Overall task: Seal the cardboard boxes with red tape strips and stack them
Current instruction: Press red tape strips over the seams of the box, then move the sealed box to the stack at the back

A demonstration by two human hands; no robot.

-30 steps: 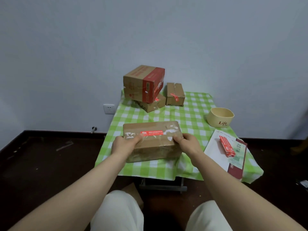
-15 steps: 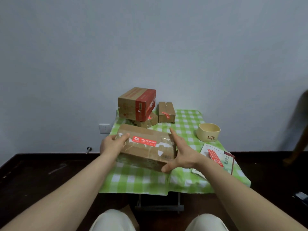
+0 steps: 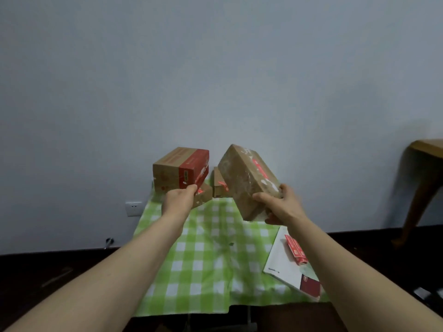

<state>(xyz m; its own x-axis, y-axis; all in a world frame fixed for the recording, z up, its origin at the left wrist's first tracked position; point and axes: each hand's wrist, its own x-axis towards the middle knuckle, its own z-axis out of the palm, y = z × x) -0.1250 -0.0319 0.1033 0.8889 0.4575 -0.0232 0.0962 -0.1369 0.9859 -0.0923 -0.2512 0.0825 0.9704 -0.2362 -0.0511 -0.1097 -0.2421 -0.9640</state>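
My right hand (image 3: 280,204) grips the near end of a long brown box (image 3: 244,178) with a red tape strip on top, holding it tilted in the air above the table. My left hand (image 3: 178,200) is closed on the lower front corner of a red-banded box (image 3: 179,168), which rests on a flatter box (image 3: 204,195) at the table's back. A small taped box (image 3: 219,188) stands behind, partly hidden by the lifted box. Red tape strips (image 3: 296,250) lie on a white booklet (image 3: 279,262) at the right.
The table wears a green checked cloth (image 3: 203,259) and stands against a pale wall with a socket (image 3: 134,208). A wooden furniture leg (image 3: 417,202) stands at the far right. Dark floor surrounds the table.
My right hand has lifted the long box off the table and swung it up to the right. My left hand let go of it and moved to the red-banded box.
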